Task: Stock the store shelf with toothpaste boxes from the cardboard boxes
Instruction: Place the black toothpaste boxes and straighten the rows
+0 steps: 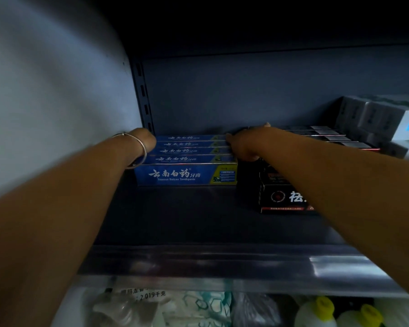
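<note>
The shelf (175, 215) is a deep, dark bay closed by a side wall (57, 102) on the left and a back panel, with a broad bare strip of deck in front of the stock and a raised price rail (222, 260) along its front edge.

Against the back left corner sits a block of blue toothpaste boxes (187, 173), rows packed flush, with black boxes (283, 199) touching their right end.

The cartons look light, stiff and smooth, easy to slide but easy to dent at the corners, so the short ends are the fair place to take hold.

The left hand (144, 140) presses the block's left end by the wall; the right hand (243, 145) clasps the right end, fingers curled over the top, though the dimness leaves the left hand's fingers unclear.
</note>
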Tool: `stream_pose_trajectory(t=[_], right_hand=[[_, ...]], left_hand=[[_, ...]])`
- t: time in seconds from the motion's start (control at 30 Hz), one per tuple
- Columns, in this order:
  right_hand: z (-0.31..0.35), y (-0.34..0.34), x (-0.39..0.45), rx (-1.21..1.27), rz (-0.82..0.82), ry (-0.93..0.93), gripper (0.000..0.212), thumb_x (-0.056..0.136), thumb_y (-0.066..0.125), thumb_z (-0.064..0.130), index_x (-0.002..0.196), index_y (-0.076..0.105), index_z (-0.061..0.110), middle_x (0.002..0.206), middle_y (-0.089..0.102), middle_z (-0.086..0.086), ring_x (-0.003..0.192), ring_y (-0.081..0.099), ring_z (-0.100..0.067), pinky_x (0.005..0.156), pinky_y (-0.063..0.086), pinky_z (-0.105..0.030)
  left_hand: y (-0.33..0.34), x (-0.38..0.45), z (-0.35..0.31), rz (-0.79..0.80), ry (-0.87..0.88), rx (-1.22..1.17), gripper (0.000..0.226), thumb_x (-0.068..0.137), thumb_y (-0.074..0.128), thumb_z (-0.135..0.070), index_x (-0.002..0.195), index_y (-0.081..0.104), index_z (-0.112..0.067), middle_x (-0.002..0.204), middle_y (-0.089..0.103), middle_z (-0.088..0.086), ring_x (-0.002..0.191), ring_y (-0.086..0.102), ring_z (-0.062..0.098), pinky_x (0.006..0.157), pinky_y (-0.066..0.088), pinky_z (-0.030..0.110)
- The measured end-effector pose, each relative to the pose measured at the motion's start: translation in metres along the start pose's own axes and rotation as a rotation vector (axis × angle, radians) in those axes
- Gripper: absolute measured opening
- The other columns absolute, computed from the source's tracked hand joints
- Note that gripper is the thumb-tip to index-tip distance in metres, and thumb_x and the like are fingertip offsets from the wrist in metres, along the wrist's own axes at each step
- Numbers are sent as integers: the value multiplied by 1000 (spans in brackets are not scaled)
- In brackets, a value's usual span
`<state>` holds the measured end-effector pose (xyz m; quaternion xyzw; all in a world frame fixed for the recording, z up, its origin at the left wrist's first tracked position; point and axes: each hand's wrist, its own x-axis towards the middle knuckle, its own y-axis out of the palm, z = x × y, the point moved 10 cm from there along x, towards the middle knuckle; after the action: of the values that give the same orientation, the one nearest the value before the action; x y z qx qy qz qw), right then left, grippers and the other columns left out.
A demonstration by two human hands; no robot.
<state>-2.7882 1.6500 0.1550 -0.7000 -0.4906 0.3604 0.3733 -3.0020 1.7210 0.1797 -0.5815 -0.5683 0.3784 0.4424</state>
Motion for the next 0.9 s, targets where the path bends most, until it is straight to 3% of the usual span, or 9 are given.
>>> stream_pose_trajectory(t=[0.13, 0.23, 0.33, 0.4, 0.57, 0.6, 0.67, 0.73, 0.9], right_hand=[[6, 0, 13, 27, -34, -70, 61, 93, 48, 9, 148, 21, 13, 153, 25, -12, 137, 27, -37, 110, 28, -55], [7, 0, 18, 77, -47, -79, 57, 91, 48, 7, 145, 30, 11, 148, 32, -11, 132, 35, -36, 107, 33, -53], [7, -4, 17, 105, -88, -85, 56, 89, 49, 6, 142, 35, 11, 146, 37, -10, 128, 41, -32, 105, 38, -48], [7, -5, 18, 123, -107, -89, 53, 88, 49, 6, 140, 39, 12, 143, 40, -10, 124, 45, -30, 102, 41, -46], [8, -6, 20, 149, -117, -104, 49, 90, 48, 9, 138, 42, 14, 141, 42, -9, 122, 46, -30, 102, 40, -47], [10, -7, 18, 144, -116, -113, 46, 91, 47, 10, 137, 43, 13, 140, 43, -9, 121, 46, -30, 102, 41, -46], [10, -9, 15, 144, -122, -127, 41, 92, 46, 9, 134, 47, 9, 136, 47, -10, 117, 50, -28, 99, 44, -40], [10, -9, 12, 141, -124, -126, 38, 91, 46, 7, 129, 50, 8, 131, 50, -10, 112, 53, -26, 96, 46, -37], [12, -6, 15, 171, -106, -120, 39, 90, 46, 10, 129, 49, 13, 132, 47, -8, 115, 49, -28, 101, 41, -47]], left_hand=[[11, 2, -11, 64, 101, 214, 40, 99, 29, -3, 136, 43, 2, 140, 44, 16, 128, 44, 26, 103, 34, 26], [8, 0, -11, 31, 86, 175, 38, 100, 28, -4, 133, 45, 6, 138, 45, 19, 123, 47, 27, 104, 33, 29], [5, 1, -13, 5, 94, 121, 37, 100, 29, -4, 128, 49, 7, 125, 52, 17, 100, 46, 22, 103, 35, 30], [7, -1, -10, 16, 67, 116, 38, 100, 28, -3, 129, 49, 6, 124, 52, 17, 105, 50, 24, 101, 37, 29], [9, 4, -6, 31, 82, 166, 31, 98, 31, -4, 115, 57, -1, 82, 44, 6, 91, 39, 20, 89, 39, 32], [9, 3, -7, 25, 92, 176, 33, 98, 31, -4, 118, 57, 1, 83, 48, 6, 92, 40, 20, 87, 39, 31], [8, -1, -8, 28, 89, 165, 37, 98, 30, -3, 125, 54, 4, 112, 58, 14, 98, 49, 23, 91, 40, 32], [8, -2, -8, 11, 76, 165, 37, 98, 30, -3, 127, 53, 5, 130, 53, 19, 108, 53, 27, 99, 39, 32], [8, -7, -12, 7, 89, 207, 36, 99, 31, -5, 126, 51, 6, 131, 51, 22, 120, 50, 32, 100, 38, 33]])
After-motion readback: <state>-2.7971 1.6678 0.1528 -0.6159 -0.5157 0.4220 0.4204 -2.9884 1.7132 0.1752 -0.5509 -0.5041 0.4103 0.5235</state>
